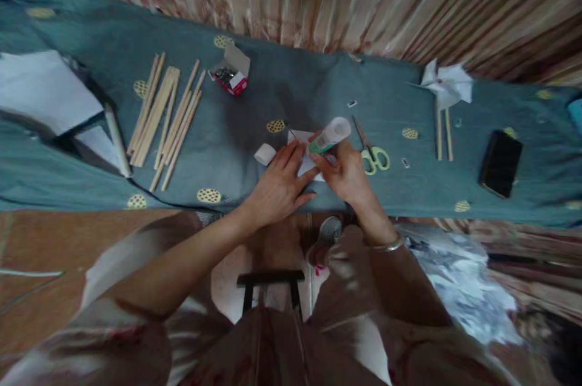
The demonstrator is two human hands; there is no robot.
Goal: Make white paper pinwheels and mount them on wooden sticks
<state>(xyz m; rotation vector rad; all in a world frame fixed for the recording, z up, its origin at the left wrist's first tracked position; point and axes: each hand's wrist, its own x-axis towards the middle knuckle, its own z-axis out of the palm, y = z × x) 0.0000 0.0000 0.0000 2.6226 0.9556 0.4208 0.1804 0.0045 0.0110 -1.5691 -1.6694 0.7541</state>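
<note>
My right hand (pixel 346 175) grips a glue bottle (pixel 331 134) with a green label and a white body, tilted with its tip down onto a small white paper piece (pixel 307 163). My left hand (pixel 278 183) lies flat on that paper, fingers spread, holding it against the teal cloth (pixel 282 89). A small white cap or roll (pixel 264 154) lies just left of the left hand. Yellow-handled scissors (pixel 373 153) lie right of the right hand.
A bundle of wooden sticks (pixel 163 113) lies at the left, beside white paper sheets (pixel 43 89). An open box of pins (pixel 231 74) sits behind. At the right stand a paper pinwheel (pixel 448 86) on sticks and a black phone (pixel 500 163). A stool (pixel 270 286) shows below.
</note>
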